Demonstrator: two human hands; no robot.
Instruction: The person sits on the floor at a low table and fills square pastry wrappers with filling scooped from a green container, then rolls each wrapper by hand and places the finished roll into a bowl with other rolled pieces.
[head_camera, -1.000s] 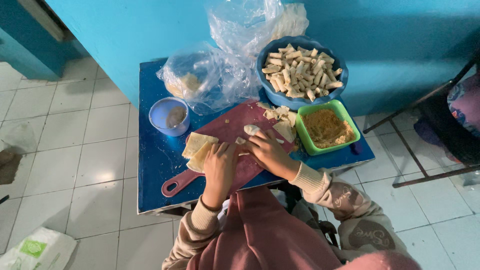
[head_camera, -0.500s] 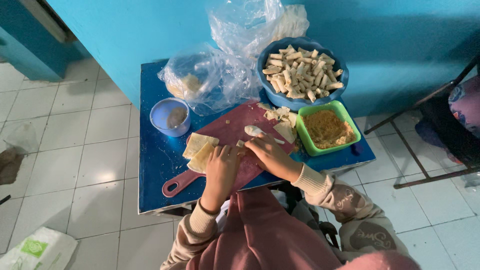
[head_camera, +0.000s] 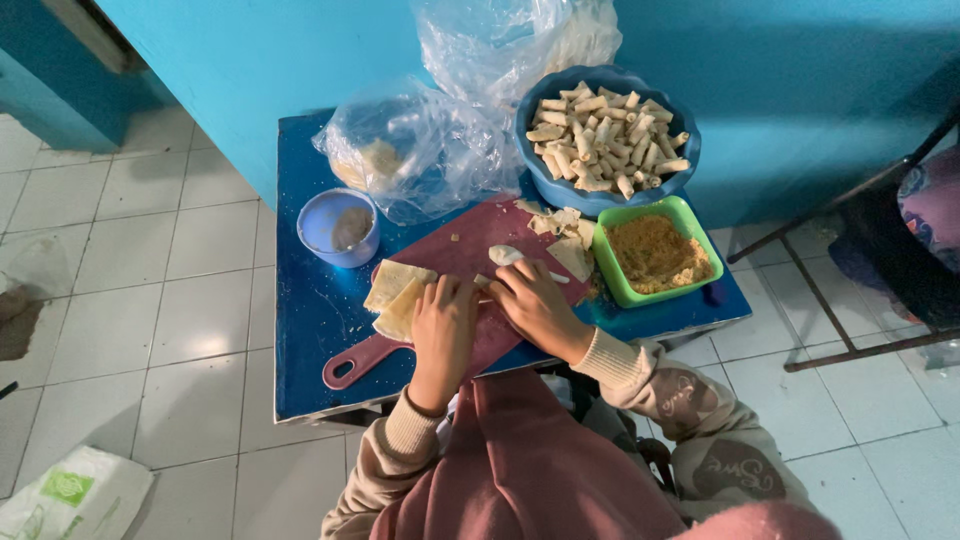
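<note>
Head view, only one. Both hands down on the dark red cutting board (head_camera: 470, 255), side by side, fingertips nearly meeting over a small piece between them. Left hand (head_camera: 443, 325) curled, palm down, fingers bent onto the board just right of the wrapper stack (head_camera: 398, 294). Right hand (head_camera: 535, 303) likewise curled, fingers pressing down at the same spot. What sits under the fingers is mostly hidden; can't tell whether either hand is actually clamped on it or just pressing.

Wrapper stack: pale yellow thin squares, lying flat on the left part of the board, touching the left hand's thumb side. White spoon (head_camera: 512, 257) lies on the board just beyond the right hand. More wrapper scraps (head_camera: 560, 225) at the board's far right corner, next to the green tray (head_camera: 690, 215) of brownish crumbly filling.

Board lies on a blue table (head_camera: 300, 330), handle pointing toward the person. Behind: big blue bowl (head_camera: 540, 175) heaped with finished pale rolls, small blue cup (head_camera: 325, 215) with some paste, clear plastic bags (head_camera: 420, 150) against the teal wall. White tiled floor around; dark chair frame (head_camera: 830, 310) at right.
</note>
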